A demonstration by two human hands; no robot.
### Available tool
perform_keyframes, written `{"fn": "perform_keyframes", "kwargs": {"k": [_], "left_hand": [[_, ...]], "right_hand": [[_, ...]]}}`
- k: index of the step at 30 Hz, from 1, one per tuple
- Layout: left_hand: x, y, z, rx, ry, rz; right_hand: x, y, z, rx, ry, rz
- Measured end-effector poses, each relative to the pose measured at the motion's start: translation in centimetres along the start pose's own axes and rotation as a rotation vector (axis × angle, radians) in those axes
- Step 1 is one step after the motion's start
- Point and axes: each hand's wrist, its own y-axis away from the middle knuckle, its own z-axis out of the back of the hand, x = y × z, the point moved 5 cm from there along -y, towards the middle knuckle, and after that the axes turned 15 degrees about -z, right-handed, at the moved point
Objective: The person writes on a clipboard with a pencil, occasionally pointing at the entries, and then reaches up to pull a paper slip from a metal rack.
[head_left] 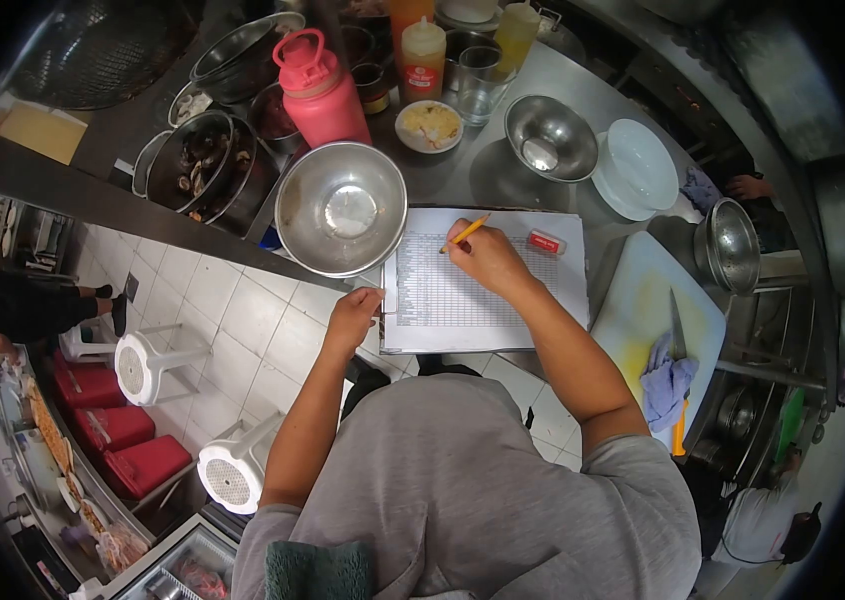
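My right hand [495,262] grips a yellow pencil [469,229], its tip on a printed table sheet [483,310]. The sheet lies on a thin dark backing board that shows along its edges. My left hand [353,320] holds the left edge of the sheet and board, fingers curled at the rim; the fingertips are partly hidden. A red and white eraser [547,241] rests on the sheet's upper right part. Beside the upper left corner of the sheet stands a steel bowl [300,215].
Behind the sheet are a pink bottle [323,95], a sauce bottle [424,62], a small food dish [430,127] and another steel bowl [551,138]. To the right, a knife [679,325] and a purple cloth [668,380] lie on a cutting board [633,300]. Other people are at both sides.
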Motion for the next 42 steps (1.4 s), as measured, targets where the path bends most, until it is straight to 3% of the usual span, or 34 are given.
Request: {"fn": "perform_keyframes", "kwargs": {"k": [19, 42], "left_hand": [[0.5, 0.0, -0.1, -0.028, 0.034, -0.010], [0.2, -0.2, -0.1, 0.004, 0.011, -0.088]], "right_hand": [[1.3, 0.0, 0.0, -0.016, -0.054, 0.061], [3.5, -1.2, -1.6, 0.101, 0.216, 0.205]]}}
